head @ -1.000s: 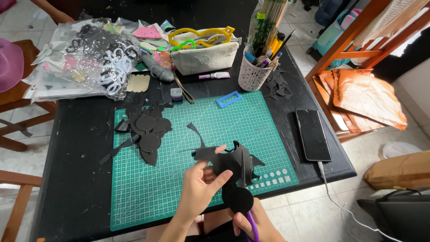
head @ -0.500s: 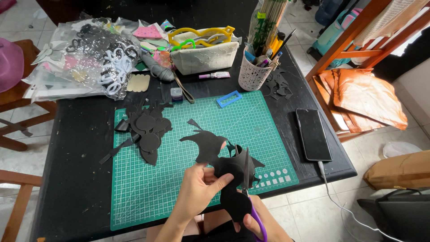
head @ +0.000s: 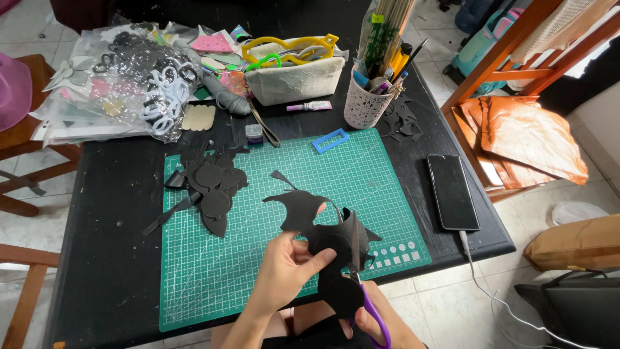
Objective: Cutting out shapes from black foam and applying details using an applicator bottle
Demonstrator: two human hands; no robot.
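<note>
My left hand (head: 287,265) pinches a sheet of black foam (head: 326,242) that is partly cut into a curved, spiky shape. It hangs over the near edge of the green cutting mat (head: 271,258). My right hand (head: 381,326) sits at the bottom of the view, mostly hidden by the foam, with its fingers in purple-handled scissors (head: 373,313). The scissor blades reach up into the foam.
A pile of black cut-out pieces (head: 210,187) lies on the mat's left. A black phone (head: 452,192) on a cable lies at the right. At the back stand a white pen cup (head: 368,103), a white pouch (head: 294,77), plastic bags (head: 110,84) and a blue frame (head: 330,140).
The black foam has turned and shifted left in my hands, and more of its cut spiky edge now lies over the mat. The scissors have moved slightly along the cut.
</note>
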